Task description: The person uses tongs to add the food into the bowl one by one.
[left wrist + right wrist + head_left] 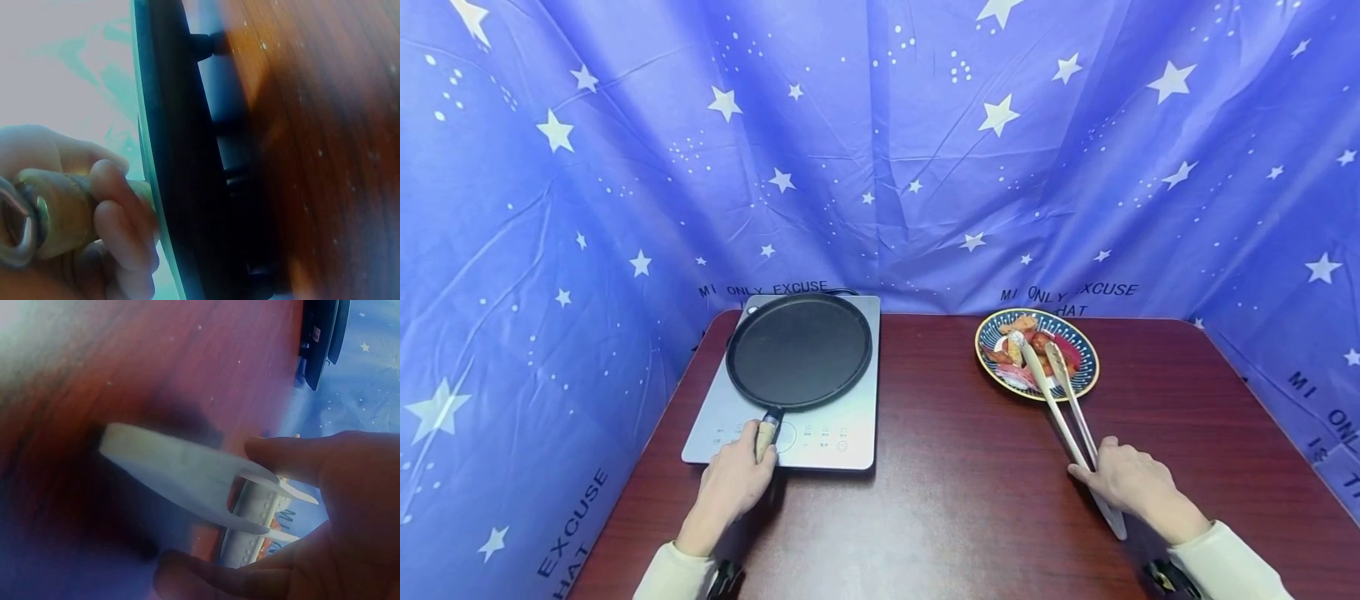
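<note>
My left hand (pixel 737 468) grips the wooden handle (pixel 766 435) of a flat black frying pan (pixel 799 350). The pan sits on a silver induction cooktop (pixel 842 408) at the left of the table. In the left wrist view, the fingers curl round the handle, which ends in a metal ring (pixel 22 234). My right hand (pixel 1129 477) holds a pair of light-coloured tongs (pixel 1063 425) between thumb and fingers. The tips of the tongs stand slightly apart over a patterned plate (pixel 992 380) of food (pixel 1019 379), one on each side of a small reddish-brown piece (pixel 1041 342).
A dark red wooden table (pixel 925 500) carries everything. Blue star-printed curtains (pixel 880 167) enclose it at the back and on both sides. A black cord (pixel 842 292) shows behind the cooktop.
</note>
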